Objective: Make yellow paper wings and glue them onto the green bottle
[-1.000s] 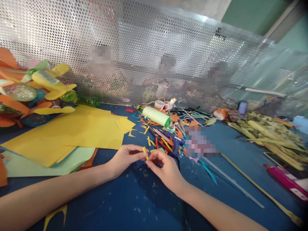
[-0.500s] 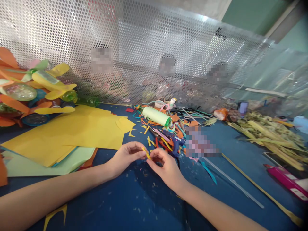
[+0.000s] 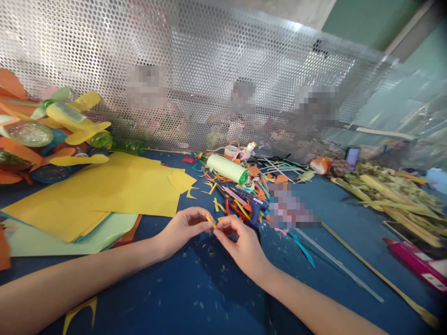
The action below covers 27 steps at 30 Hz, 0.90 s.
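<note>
1. My left hand (image 3: 181,229) is nearly closed, thumb and fingertips pinching the upper end of a small yellow strip (image 3: 211,222); a fingertip grip suits something so slim.
2. My right hand (image 3: 246,246) is curled, its thumb and fingertips closed at the strip's lower end, probably to steady it from the other side.
3. I hold the strip above the worktop (image 3: 188,298), between both hands, presumably to leave my fingers room.
4. The yellow sheets (image 3: 139,186) lie flat to the left, apart from the blue glue gun (image 3: 257,210) and wrapped bottle (image 3: 226,168), which seem placed within reach.
</note>
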Available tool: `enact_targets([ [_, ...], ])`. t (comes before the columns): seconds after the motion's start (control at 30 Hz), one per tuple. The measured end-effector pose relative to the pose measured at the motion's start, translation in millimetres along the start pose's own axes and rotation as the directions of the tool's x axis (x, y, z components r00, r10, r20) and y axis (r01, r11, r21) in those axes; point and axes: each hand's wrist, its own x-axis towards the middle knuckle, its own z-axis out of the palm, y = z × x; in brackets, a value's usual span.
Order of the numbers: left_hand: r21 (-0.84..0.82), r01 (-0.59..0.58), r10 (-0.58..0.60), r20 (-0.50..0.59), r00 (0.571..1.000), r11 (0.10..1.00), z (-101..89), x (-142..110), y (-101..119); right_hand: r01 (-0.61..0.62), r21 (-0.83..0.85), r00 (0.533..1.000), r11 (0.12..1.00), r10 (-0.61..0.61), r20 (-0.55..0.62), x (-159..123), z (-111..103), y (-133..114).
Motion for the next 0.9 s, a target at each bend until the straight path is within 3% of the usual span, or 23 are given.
enact_targets([
  [0.2,0.026,0.028,-0.027,-0.014,1.000,0.999,-1.0,0.5,0.5,0.017,-0.051,1.000,0.999,-0.017,-0.007,-1.0,-0.6,-2.3],
  [0.5,0.075,-0.021,0.018,0.048,0.999,0.997,-0.1,0.6,-1.7,0.029,-0.063,0.998,0.998,-0.032,-0.047,-1.4,0.5,-2.2],
  [0.9,0.090,-0.013,0.011,0.017,1.000,0.996,0.2,0.7,0.1,0.049,-0.047,0.998,0.998,-0.050,-0.032,-0.9,0.5,-0.7],
])
